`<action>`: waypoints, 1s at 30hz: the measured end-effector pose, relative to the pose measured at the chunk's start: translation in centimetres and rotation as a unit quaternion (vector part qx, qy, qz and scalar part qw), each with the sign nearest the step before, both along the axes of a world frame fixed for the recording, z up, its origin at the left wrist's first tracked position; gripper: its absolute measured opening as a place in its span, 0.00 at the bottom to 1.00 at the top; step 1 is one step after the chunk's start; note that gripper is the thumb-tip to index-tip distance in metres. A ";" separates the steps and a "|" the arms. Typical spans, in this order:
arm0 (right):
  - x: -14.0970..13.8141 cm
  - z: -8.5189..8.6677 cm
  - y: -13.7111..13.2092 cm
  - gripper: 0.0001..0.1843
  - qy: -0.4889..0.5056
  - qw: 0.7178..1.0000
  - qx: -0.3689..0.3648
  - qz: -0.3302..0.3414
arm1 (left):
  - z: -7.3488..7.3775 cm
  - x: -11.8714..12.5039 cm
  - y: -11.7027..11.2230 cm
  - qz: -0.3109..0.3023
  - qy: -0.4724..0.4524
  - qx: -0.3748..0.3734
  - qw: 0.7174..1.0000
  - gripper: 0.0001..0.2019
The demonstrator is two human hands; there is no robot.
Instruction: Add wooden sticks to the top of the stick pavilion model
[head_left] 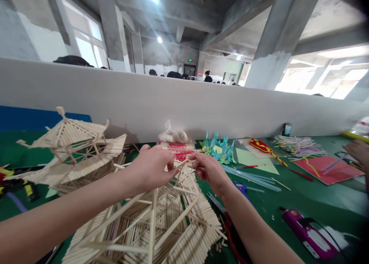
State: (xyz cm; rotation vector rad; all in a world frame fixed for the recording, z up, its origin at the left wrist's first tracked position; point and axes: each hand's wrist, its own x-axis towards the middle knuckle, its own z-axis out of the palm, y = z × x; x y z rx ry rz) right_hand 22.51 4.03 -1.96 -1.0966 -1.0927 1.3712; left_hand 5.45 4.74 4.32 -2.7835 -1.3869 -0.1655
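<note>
My left hand (154, 168) reaches over a pavilion-like model of thin wooden sticks (198, 214). Its fingers pinch a pale wooden stick (182, 164) above the frame's upper part. Facing it from the right, my right hand (211, 171) has its thumb and fingertips closed together near the stick's other end; what lies between them is too small to make out. Below both hands, bare sticks form the model's open framework over slatted roof panels. At left stands a tiered stick roof (72, 129) with upturned corners.
Red-banded stick packs (180, 150), a blue paper flower (217, 148) and clear glue sticks (250, 175) lie behind. Red-handled pliers (227, 221) lie beside the model, with a purple device (309, 233) to the right. Another person's hand (357, 152) is at the right edge. A white partition (144, 102) stands behind.
</note>
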 end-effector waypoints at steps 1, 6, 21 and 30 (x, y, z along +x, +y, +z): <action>0.2 0.0 -0.1 0.18 0.000 1.000 0.000 -0.003 | -0.1 0.2 0.1 -0.003 -0.002 0.007 1.000 0.15; 0.6 -0.5 -0.6 0.17 -0.011 1.000 -0.001 -0.004 | 0.0 0.7 0.1 0.009 0.016 0.009 1.000 0.13; 10.3 -5.2 -4.4 0.15 -0.291 0.925 0.045 -0.239 | 0.4 0.2 0.2 0.019 0.002 -0.017 1.000 0.12; 13.9 -12.5 -10.6 0.14 -0.508 0.830 -0.081 -0.216 | -0.1 -0.4 0.1 0.014 -0.022 -0.021 0.999 0.10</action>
